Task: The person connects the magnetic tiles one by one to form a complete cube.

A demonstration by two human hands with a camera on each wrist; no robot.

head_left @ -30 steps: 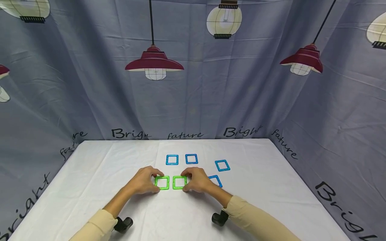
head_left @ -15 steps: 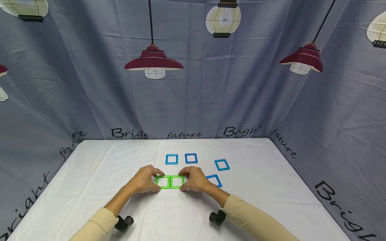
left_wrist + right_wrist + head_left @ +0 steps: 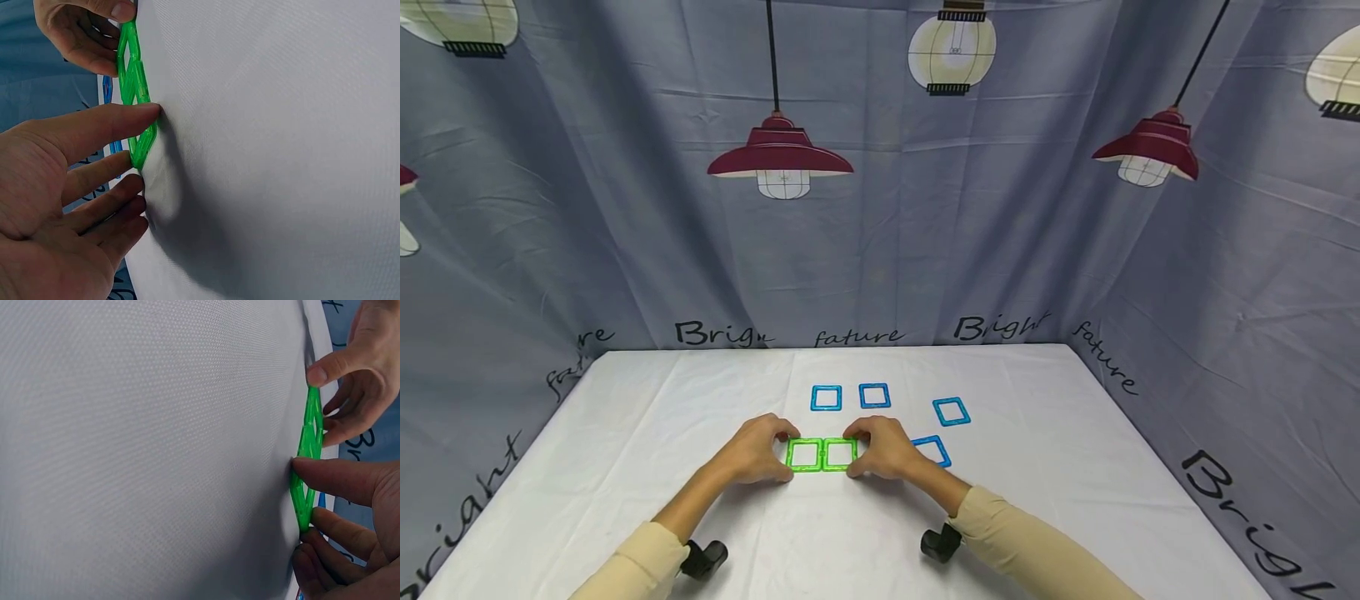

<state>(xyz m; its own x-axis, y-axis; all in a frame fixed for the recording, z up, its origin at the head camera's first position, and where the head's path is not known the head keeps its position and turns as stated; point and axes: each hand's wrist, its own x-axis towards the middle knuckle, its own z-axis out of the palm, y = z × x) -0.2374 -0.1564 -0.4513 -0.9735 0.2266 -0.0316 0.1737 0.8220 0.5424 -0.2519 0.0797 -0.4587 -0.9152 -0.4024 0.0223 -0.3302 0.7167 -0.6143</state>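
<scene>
L hand pinches L green sq. frame, R hand pinches R green sq. frame; frames touch edge to edge, lower ctr. 4 blue sq. frames nearby, ctr to R of ctr.

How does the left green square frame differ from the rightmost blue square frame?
The left green square frame meets the other green frame edge to edge; the rightmost blue square frame lies apart. The green one sits straight in the head view; the blue one is turned. The left hand touches the green one; no hand touches the blue one. Both are hollow, four-sided frames.
</scene>
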